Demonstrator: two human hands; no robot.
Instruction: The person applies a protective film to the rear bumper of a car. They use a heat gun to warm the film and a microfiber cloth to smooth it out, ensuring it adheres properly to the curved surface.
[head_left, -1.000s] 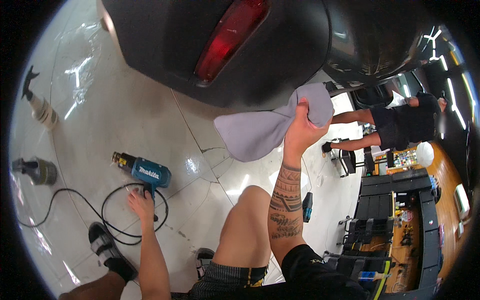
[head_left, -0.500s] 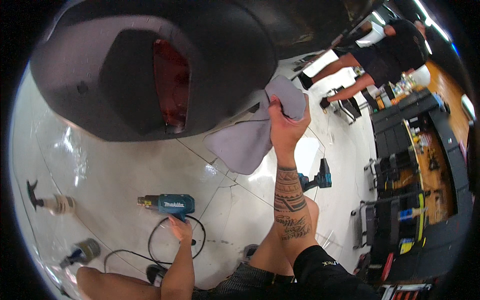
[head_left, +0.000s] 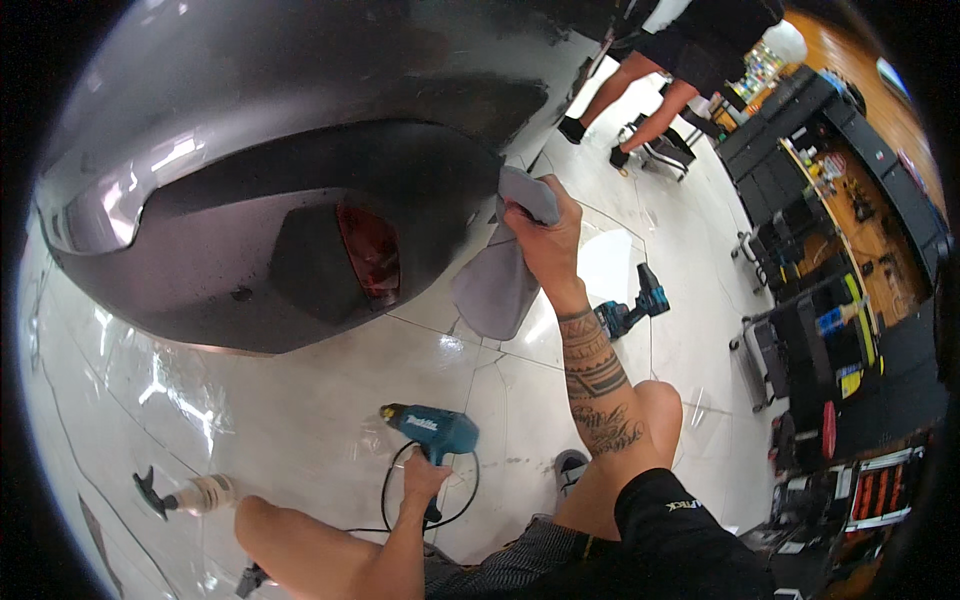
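Observation:
My left hand (head_left: 424, 476) grips the handle of a teal heat gun (head_left: 436, 430), held low with its nozzle pointing left. A black cord loops below the heat gun. My right hand (head_left: 548, 238) is closed around a bunched grey cloth (head_left: 494, 288), whose loose end hangs down. The cloth is against or very near the right-hand edge of a dark car bumper (head_left: 220, 235); I cannot tell whether it touches. A red lamp (head_left: 370, 250) is set into the bumper, and small drops dot its surface.
A teal and black cordless drill (head_left: 634, 304) rests on the pale tiled floor (head_left: 330, 400), right of my forearm. A spray bottle (head_left: 205, 494) stands at the lower left. Another person (head_left: 690, 55) stands at the upper right near a rolling stool (head_left: 660, 145). Dark workbenches (head_left: 885, 350) line the right side.
The view has shifted, showing more of the car's upper body. The heat gun now appears farther right and tilted. My right hand still holds the cloth by the bumper's edge.

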